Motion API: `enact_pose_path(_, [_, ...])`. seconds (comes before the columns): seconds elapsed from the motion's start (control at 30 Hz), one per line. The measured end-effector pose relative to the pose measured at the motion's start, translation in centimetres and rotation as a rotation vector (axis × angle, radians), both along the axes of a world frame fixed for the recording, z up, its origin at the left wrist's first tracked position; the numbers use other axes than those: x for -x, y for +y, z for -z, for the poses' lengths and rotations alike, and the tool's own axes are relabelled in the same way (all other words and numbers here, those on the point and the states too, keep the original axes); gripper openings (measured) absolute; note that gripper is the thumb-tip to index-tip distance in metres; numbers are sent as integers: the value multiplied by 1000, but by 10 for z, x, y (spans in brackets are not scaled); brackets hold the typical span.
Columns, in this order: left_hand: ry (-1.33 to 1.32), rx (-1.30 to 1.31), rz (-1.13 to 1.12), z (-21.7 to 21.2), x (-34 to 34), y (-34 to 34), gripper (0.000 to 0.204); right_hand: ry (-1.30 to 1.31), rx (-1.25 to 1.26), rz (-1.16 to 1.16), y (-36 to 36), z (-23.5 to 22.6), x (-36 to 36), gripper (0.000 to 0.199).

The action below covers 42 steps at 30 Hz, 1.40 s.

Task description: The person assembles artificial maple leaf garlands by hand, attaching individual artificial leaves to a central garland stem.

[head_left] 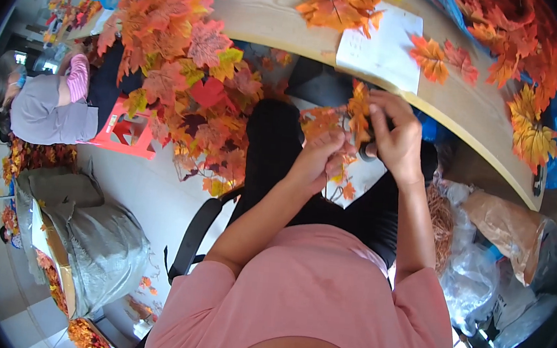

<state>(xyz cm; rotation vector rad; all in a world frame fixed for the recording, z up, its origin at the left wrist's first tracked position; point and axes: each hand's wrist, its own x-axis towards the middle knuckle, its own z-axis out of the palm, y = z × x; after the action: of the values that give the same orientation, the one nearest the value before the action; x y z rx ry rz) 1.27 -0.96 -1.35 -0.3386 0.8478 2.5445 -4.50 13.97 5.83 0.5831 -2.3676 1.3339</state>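
Over my lap, my left hand [317, 160] is closed around a sprig of orange artificial maple leaves [317, 121], with leaves showing above and below the fist. My right hand [397, 137] is beside it, fingers bent and pinched at an orange leaf [358, 109] of the same colouring. The two hands are close together, and the stems between them are partly hidden by my fingers. To the left, a large heap of red, orange and yellow leaves [170, 49] hangs over the table edge and down beside my leg.
A wooden table [266, 18] curves across the front, bearing a white paper sheet [388, 47] and loose leaves. Plastic bags [473, 280] and brown paper [504, 229] crowd the right. At left, a person [54, 105] sits on a red stool [128, 134] near a grey-green sack [94, 243].
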Motion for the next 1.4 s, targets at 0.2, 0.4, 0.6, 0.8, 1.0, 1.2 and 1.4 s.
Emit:
enact_pose_path(0.2, [-272, -217, -142, 3, 23, 0, 12, -79, 25, 34, -3, -33, 9, 12])
enact_pose_path(0.4, [-220, -374, -253, -9, 44, -12, 11, 224, -63, -219, -89, -105, 89, 10])
enact_pose_path(0.6, [-15, -316, -569, -24, 74, -48, 8, 272, -147, -248, -177, -136, 184, 14])
enact_pose_path(0.8, [-240, -390, -385, 13, 53, -44, 9, 740, -368, -173, -232, -141, 256, 14])
enact_pose_path(1.0, [-242, -414, -260, -4, 45, -51, 8, 989, -756, 165, -254, -176, 297, 20])
enact_pose_path(1.2, [-226, -347, -297, -10, 41, -58, 11, 466, -641, -150, -292, -197, 285, 16])
enact_pose_path(1.4, [-315, -322, -259, -13, 33, -57, 10, 731, -802, -228, -295, -145, 300, 51])
